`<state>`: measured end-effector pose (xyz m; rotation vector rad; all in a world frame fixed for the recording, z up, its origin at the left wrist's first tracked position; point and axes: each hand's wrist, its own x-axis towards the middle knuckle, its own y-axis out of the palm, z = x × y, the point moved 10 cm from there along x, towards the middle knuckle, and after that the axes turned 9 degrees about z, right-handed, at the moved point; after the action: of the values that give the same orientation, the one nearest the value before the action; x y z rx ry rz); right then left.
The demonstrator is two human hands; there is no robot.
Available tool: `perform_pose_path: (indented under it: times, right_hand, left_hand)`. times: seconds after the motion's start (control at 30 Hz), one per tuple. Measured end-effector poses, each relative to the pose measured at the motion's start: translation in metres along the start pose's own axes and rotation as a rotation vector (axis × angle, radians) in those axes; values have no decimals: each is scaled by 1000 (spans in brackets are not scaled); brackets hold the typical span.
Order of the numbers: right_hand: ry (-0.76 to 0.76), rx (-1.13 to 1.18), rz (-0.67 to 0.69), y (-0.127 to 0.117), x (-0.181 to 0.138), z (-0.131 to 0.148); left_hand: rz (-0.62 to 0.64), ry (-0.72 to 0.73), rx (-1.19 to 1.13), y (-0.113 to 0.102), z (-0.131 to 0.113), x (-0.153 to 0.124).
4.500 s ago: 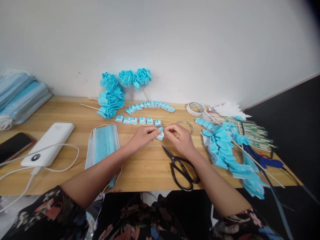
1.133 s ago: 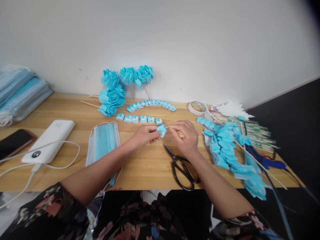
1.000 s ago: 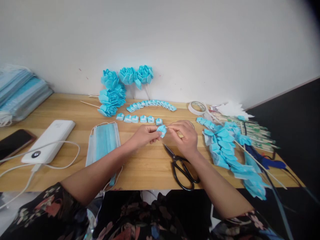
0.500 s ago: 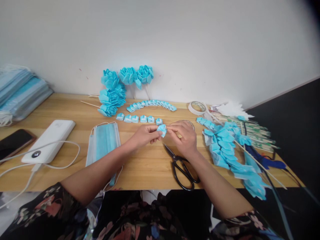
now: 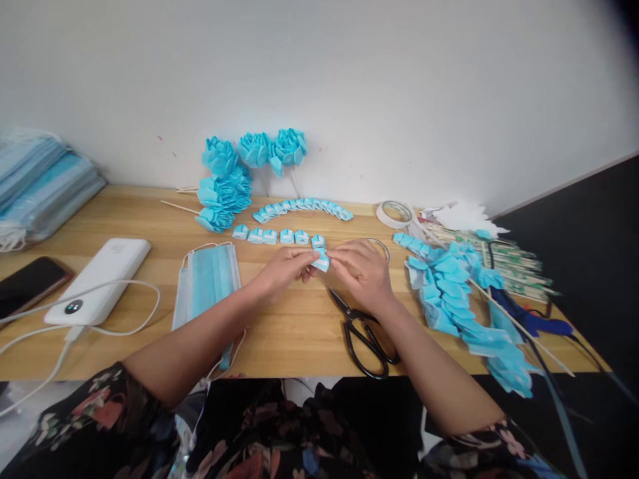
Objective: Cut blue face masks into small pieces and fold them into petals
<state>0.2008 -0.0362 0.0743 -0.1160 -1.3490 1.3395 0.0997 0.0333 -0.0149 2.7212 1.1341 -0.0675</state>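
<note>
My left hand (image 5: 282, 269) and my right hand (image 5: 360, 271) meet over the middle of the wooden table (image 5: 279, 332). Both pinch a small folded blue piece (image 5: 321, 261) between fingertips. Just behind it lies a row of similar folded blue pieces (image 5: 279, 236), and further back a curved row of more pieces (image 5: 303, 209). Black scissors (image 5: 362, 332) lie under my right wrist. A flat blue face mask (image 5: 206, 283) lies left of my left forearm.
Blue paper flowers on sticks (image 5: 239, 173) lean on the wall. A tape roll (image 5: 394, 214), a pile of blue cut pieces (image 5: 459, 299) and wrapped sticks (image 5: 509, 266) lie right. A white power bank (image 5: 100, 276) with cable, a phone (image 5: 24, 286) and stacked masks (image 5: 40, 189) are left.
The blue piece has gone from a loose, raised shape to a flatter fold held lower, near the table. My right fingers have stretched forward over it.
</note>
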Motion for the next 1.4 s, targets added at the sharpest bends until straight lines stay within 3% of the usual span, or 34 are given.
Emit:
perform_pose_path:
  times: [0.17,0.37,0.43,0.77,1.0,1.17,1.4]
  right_hand:
    - [55,105,46,2,-1,-5]
    - [474,498,39,13,-14,-48]
    - [539,603,79,23,-17,-54]
    - [465,599,164,35,-12,-46]
    - [454,551,169,33,-10,-41]
    - [482,641,178,34,-13,-44]
    - [498,636,138,34,-13,-48]
  left_hand:
    - [-20,8,-34,-4,-1,1]
    - [13,13,173,-1,-7,1]
    - [12,25,234,0,-11,0]
    - [-4,19,365,2,-15,-1]
    - [6,63,387,7,-19,-1]
    - [-26,53,413,5,-22,-2]
    - [39,21,455,12,-19,-3]
